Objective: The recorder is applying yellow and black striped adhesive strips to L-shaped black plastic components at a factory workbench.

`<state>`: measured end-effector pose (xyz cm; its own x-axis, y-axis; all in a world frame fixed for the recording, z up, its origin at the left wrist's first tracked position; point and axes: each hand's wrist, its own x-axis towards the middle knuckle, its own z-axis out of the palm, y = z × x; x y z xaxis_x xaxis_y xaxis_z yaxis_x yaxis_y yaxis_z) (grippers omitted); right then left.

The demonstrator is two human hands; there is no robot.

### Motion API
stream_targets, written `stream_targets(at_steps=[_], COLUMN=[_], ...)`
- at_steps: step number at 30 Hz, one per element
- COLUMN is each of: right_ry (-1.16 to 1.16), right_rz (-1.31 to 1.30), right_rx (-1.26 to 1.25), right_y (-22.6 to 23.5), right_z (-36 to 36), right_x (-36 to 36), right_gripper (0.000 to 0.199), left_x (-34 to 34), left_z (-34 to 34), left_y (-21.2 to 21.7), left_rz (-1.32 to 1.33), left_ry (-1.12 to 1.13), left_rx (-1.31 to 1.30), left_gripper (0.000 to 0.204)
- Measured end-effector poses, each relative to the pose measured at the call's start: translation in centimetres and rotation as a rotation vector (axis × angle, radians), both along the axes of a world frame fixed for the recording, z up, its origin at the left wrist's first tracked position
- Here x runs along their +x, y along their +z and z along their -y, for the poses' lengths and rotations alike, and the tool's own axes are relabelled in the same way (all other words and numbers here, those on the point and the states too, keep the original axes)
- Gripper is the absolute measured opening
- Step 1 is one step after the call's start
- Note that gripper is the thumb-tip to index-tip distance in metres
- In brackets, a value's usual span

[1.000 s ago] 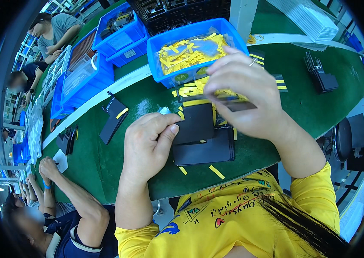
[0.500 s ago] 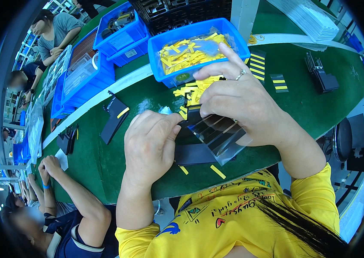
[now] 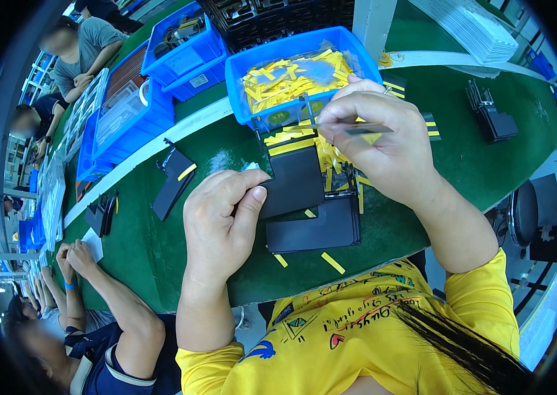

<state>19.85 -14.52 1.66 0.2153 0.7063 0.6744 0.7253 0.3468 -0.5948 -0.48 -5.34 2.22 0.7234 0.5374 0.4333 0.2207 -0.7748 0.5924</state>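
My left hand [image 3: 219, 220] pinches a flat black L-shaped part [image 3: 297, 176] between thumb and fingers by its left edge. A yellow strip [image 3: 291, 147] lies across the upper end of that part, where thin black prongs stick up. Up and to the right, my right hand [image 3: 389, 148] is closed on a thin clear film sheet [image 3: 364, 128], seen nearly edge-on. Below the held part rests a stack of similar black parts [image 3: 318, 229]. Loose yellow strips [image 3: 332, 157] are heaped behind it, partly covered by my right hand.
Beyond my hands stands a blue bin [image 3: 242, 110] of yellow strips. More blue bins [image 3: 123, 128] stand to the left. Other black parts lie at left [image 3: 174, 184] and right [image 3: 499, 125]. A co-worker's hands [image 3: 77, 260] are at the left table edge.
My right hand has lifted the film away from the black part, up and to the right. The held part now shows broad side up, with the yellow strip visible on it.
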Motion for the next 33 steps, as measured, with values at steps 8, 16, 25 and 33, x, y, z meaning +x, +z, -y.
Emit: stream_targets(at_steps=[8, 16, 25, 33], right_ry=[0.056, -0.048, 0.118, 0.213], right_rz=[-0.083, 0.148, 0.137, -0.718], right_rx=[-0.063, -0.078, -0.171, -0.377], right_y=[-0.6, 0.0, 0.5, 0.1], right_z=[-0.1, 0.0, 0.5, 0.0], right_x=[-0.3, -0.4, -1.4, -1.0], right_gripper=[0.018, 0.018, 0.019, 0.027], left_x=[-0.2, 0.0, 0.3, 0.2], left_z=[0.0, 0.2, 0.6, -0.4], left_y=[0.1, 0.0, -0.4, -1.0], left_rz=[-0.019, -0.021, -0.075, 0.049], left_ry=[0.003, -0.016, 0.007, 0.107], left_rx=[-0.008, 0.11, 0.23, -0.099], left_gripper=[0.007, 0.008, 0.009, 0.009])
